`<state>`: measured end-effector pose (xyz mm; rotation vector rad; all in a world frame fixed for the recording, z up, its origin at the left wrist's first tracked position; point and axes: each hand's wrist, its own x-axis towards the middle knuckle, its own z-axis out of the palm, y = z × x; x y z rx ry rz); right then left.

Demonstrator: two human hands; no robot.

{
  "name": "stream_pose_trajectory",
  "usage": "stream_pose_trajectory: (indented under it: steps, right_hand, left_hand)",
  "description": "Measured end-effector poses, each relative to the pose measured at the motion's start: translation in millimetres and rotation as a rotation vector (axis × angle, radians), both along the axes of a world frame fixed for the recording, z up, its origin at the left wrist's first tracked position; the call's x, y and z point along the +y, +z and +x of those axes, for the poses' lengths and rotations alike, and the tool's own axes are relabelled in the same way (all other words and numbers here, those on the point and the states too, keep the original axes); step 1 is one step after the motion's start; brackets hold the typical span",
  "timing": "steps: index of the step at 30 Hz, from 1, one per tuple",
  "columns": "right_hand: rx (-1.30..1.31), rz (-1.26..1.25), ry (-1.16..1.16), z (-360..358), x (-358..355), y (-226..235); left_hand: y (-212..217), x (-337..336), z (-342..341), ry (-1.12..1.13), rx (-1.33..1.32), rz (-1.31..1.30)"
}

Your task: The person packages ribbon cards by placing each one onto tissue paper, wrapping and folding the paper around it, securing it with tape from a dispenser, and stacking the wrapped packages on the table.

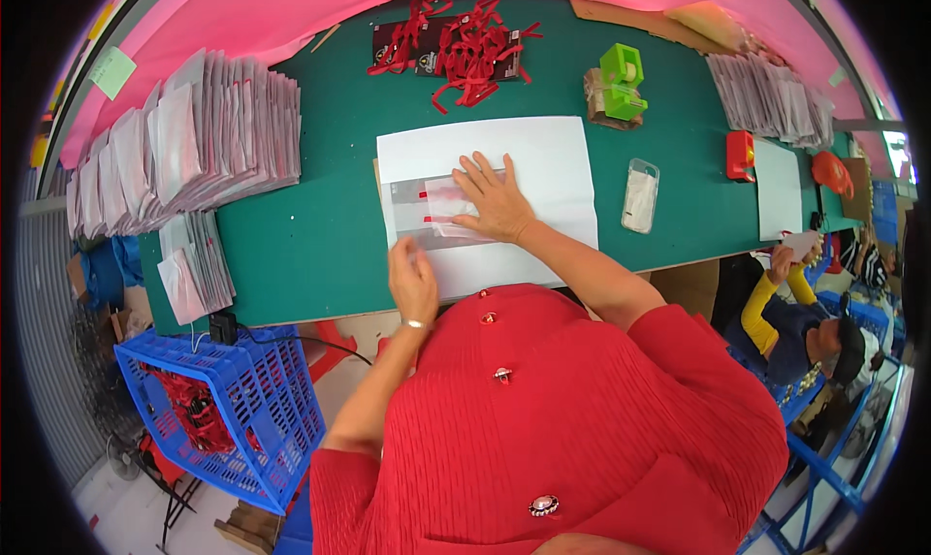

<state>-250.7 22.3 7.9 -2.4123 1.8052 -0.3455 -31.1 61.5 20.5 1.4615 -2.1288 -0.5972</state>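
1. The right hand [497, 204] lies flat, fingers spread, pressing on a clear plastic bag [438, 211] that rests on a white paper sheet [543, 158] in the middle of the green table [320, 235].
2. The left hand [413, 282] hovers at the near edge of the sheet, fingers loosely curled; whether it pinches anything I cannot tell.
3. Judging progress: the bag looks partly handled, with small red marks showing through it, and it is not yet among the finished-looking packets [184, 143] stacked at the far left. A tangle of red ribbons [464, 46] at the far edge suggests plenty of work is left.
4. Materials: the bag is thin, glossy and see-through, and crinkles under the palm; the sheet is matte and smooth; the table cover is a dull green mat.
5. The packets are flat, silvery-pink and fanned like cards. The ribbons are narrow, limp strips.
6. A bright green tape holder [622, 78] is blocky hard plastic. A blue crate [262, 400] below the table has an open grid wall.
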Motion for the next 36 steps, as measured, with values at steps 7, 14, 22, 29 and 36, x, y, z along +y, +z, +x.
stream_pose_trajectory:
  steps: [7,14,22,29,36]
  right_hand:
    - [-0.113,0.035,0.034,-6.1,-9.8,1.4]
    - [-0.193,-0.022,0.001,-0.8,-13.7,-5.2]
    - [-0.767,0.278,-0.339,-1.1,-94.5,36.9]
    - [-1.348,0.969,-0.277,33.0,-220.1,37.5]
    - [-1.564,0.873,-0.579,106.9,-281.9,-10.5]
  left_hand:
    - [-8.2,10.2,-32.4,0.845,1.307,1.172]
    - [1.0,-19.3,-80.5,0.834,0.972,0.636]
    - [16.2,-117.0,-48.1,0.553,1.14,0.462]
    - [38.3,-232.9,47.8,0.46,0.67,0.618]
    - [14.3,-181.8,46.4,0.545,0.183,-0.248]
